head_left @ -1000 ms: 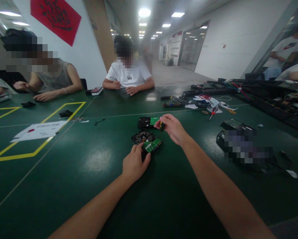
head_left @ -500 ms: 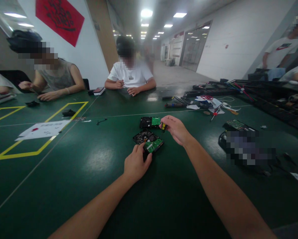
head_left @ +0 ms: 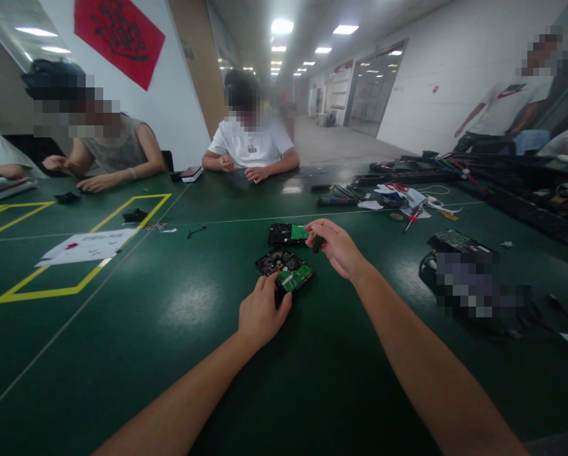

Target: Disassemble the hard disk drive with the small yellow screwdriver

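A hard drive (head_left: 297,277) with a green circuit board on its near side lies on the green table in front of me. My left hand (head_left: 261,313) grips its near edge, fingers at the left and thumb at the right. Just above the drive's right side, my right hand (head_left: 337,248) is closed on a small screwdriver (head_left: 318,243) with a dark and yellow handle. Its tip cannot be made out. Right behind lies a second hard drive (head_left: 280,234), black with a green board, partly covered at its right end by my right fingers.
To the right lie a circuit board (head_left: 452,239) and a dark, blurred bundle (head_left: 473,285) with cables. Farther back are loose cables (head_left: 340,191) and a red screwdriver (head_left: 411,221). A white sheet (head_left: 87,247) lies at left. Other people sit across the table.
The screwdriver in my right hand has tilted; its shaft, which pointed down at the drive, no longer shows. My left hand stays on the drive. A person at far right stands more upright.
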Tool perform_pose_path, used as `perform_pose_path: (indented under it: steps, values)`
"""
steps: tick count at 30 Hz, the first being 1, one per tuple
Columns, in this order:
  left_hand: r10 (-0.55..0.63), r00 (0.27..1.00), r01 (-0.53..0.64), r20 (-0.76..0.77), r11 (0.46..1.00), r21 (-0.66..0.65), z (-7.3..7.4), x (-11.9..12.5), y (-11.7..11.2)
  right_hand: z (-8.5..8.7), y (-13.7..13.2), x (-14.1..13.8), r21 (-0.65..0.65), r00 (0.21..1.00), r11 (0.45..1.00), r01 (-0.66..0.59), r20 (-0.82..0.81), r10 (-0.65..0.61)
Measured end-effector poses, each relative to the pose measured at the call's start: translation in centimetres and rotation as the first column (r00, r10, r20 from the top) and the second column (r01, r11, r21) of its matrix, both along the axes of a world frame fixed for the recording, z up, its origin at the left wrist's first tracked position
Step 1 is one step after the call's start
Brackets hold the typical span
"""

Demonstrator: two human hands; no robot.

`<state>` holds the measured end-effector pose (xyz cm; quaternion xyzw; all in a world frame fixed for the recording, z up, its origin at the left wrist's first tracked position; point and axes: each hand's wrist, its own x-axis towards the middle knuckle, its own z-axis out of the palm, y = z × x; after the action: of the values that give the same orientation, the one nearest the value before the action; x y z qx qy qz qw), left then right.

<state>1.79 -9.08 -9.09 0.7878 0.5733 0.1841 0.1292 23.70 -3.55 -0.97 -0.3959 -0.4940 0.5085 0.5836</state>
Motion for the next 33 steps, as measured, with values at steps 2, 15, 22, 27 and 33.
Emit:
perform_pose_path:
  steps: [2,15,22,27,33]
  values:
    - [0.003,1.0,-0.003,0.003,1.0,-0.006,-0.08,-0.01,0.03,0.0,0.05,0.09,0.003,1.0,1.0,0.012,0.001,-0.012]
    - [0.008,1.0,-0.008,0.014,1.0,-0.011,-0.08,0.03,-0.01,0.01,0.07,-0.11,-0.026,0.997,1.0,-0.018,-0.08,0.016]
    - [0.005,1.0,-0.005,0.018,1.0,-0.003,-0.13,0.02,0.0,-0.34,0.2,-0.06,-0.022,0.998,1.0,0.01,-0.056,-0.011]
    - [-0.002,1.0,0.002,0.025,1.0,-0.003,-0.08,-0.01,0.0,0.0,-0.01,-0.07,-0.002,0.996,1.0,-0.017,-0.083,0.017]
    - [-0.004,0.999,0.004,0.039,1.0,-0.002,-0.06,-0.04,0.0,0.25,-0.22,-0.09,0.015,0.995,0.998,-0.066,-0.068,0.067]
